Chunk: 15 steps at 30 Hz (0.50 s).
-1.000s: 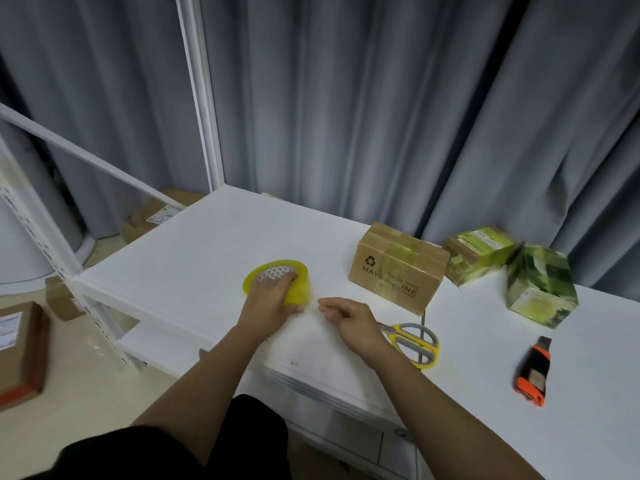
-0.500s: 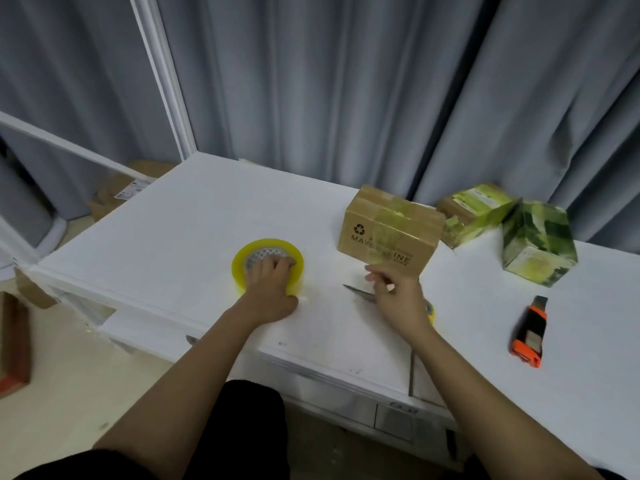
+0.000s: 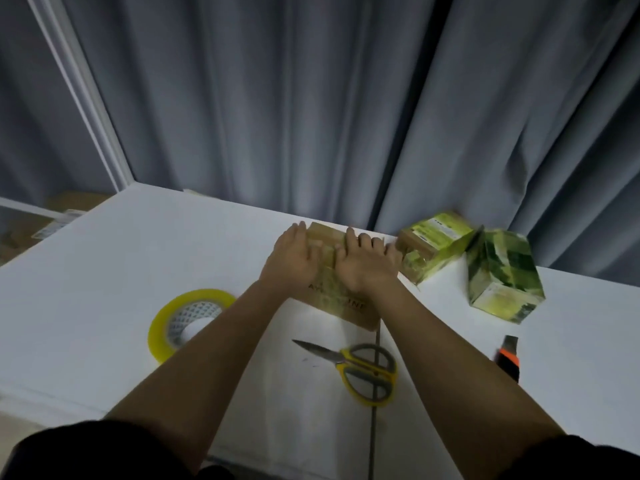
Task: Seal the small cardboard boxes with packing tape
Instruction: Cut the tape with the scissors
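A brown cardboard box (image 3: 349, 308) with dark lettering stands at the middle of the white table (image 3: 114, 258). Both my hands lie flat on its top, side by side. My left hand (image 3: 294, 259) presses the left half and my right hand (image 3: 369, 266) presses the right half, fingers straight and pointing away from me. A yellowish tape strip shows on the box's front face. The yellow roll of packing tape (image 3: 188, 322) lies flat on the table to the left, partly behind my left forearm.
Yellow-handled scissors (image 3: 360, 370) lie in front of the box. An orange and black utility knife (image 3: 509, 360) lies to the right. Two green printed boxes (image 3: 433, 247) (image 3: 502, 282) stand at the back right. Grey curtains hang behind the table.
My left hand let go of the tape roll and my right hand left the scissors. Both moved forward onto the top of the brown box. The camera came closer.
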Available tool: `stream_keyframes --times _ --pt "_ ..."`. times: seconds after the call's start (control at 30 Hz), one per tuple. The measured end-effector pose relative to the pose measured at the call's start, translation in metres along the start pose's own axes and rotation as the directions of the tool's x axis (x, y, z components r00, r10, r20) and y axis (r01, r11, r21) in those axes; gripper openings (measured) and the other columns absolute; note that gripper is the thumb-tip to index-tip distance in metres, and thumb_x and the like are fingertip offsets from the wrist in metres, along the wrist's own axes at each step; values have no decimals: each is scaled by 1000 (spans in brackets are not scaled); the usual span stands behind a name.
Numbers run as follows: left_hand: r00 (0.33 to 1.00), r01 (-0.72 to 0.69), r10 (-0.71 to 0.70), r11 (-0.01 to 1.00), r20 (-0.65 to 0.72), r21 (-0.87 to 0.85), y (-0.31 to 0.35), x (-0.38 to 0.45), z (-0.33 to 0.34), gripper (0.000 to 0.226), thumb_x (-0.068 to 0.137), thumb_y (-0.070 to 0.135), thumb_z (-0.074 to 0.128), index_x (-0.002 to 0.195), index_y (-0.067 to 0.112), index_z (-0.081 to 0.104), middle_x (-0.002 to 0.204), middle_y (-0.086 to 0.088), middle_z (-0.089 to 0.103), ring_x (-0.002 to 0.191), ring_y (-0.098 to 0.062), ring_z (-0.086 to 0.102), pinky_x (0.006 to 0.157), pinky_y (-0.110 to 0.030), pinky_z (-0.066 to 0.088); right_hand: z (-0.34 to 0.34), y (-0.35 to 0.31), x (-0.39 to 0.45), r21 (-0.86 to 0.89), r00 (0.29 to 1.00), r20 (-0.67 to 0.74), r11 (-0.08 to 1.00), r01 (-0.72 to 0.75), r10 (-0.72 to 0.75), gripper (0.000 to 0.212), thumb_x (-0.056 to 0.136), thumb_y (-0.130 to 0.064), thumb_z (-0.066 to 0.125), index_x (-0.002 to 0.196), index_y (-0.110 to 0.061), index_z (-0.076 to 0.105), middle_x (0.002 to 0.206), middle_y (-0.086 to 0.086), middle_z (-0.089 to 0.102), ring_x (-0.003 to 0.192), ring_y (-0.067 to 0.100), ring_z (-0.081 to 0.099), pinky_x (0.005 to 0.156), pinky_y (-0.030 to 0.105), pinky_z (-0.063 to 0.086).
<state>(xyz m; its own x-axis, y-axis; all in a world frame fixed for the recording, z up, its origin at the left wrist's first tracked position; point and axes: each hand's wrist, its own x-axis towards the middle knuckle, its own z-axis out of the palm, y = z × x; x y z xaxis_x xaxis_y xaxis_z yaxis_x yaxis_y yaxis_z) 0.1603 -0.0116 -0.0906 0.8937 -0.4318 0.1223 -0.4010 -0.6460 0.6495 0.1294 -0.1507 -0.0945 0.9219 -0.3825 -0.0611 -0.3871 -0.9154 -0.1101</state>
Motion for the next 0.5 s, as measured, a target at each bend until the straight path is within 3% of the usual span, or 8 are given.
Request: stream_keyframes --times 0.1,0.17,0.27,0.37,0.43,0.5 --pt "976 189 -169 971 140 -147 -1 14 4 67 98 48 37 147 4 23 148 -15 38 133 -30 39 110 -38 29 -3 5 3 22 999 15 999 41 -41 55 98 -48 13 147 -24 21 151 9 29 137 31 24 109 52 13" --pt "976 182 -157 968 151 -174 -5 16 2 56 96 48 44 135 8 38 128 -8 55 112 -25 54 95 -36 43 -13 17 5 143 994 32 985 99 -104 55 98 -53 25 147 -27 26 150 6 33 137 29 28 109 49 18" --pt "988 131 -94 937 125 -324 -14 5 -4 44 93 40 55 127 14 44 106 7 57 90 -6 58 72 -18 45 -28 40 -8 422 989 -7 896 137 -148 59 86 -56 57 137 -31 46 139 -3 52 125 20 48 102 35 40" --pt "998 51 -26 865 57 -499 -29 -19 -7 39 89 22 65 123 15 46 103 9 63 82 10 61 67 -5 44 -29 45 -30 414 967 -129 874 255 -221 52 73 -63 67 116 -35 62 115 -13 66 108 14 60 81 26 47" --pt "999 36 -12 821 45 -570 -38 -34 -8 42 86 9 67 122 13 45 99 4 69 81 5 65 69 -8 47 -25 40 -37 405 952 -129 861 307 -279 69 69 -66 69 131 -42 50 135 -17 54 125 10 49 91 23 41" --pt "999 34 1 763 53 -646 -46 -46 -10 45 84 -1 66 121 12 44 97 1 72 83 -5 68 70 -14 50 -27 32 -39 446 948 106 867 223 -299 98 67 -68 69 148 -44 20 156 -13 24 143 13 24 106 28 27"
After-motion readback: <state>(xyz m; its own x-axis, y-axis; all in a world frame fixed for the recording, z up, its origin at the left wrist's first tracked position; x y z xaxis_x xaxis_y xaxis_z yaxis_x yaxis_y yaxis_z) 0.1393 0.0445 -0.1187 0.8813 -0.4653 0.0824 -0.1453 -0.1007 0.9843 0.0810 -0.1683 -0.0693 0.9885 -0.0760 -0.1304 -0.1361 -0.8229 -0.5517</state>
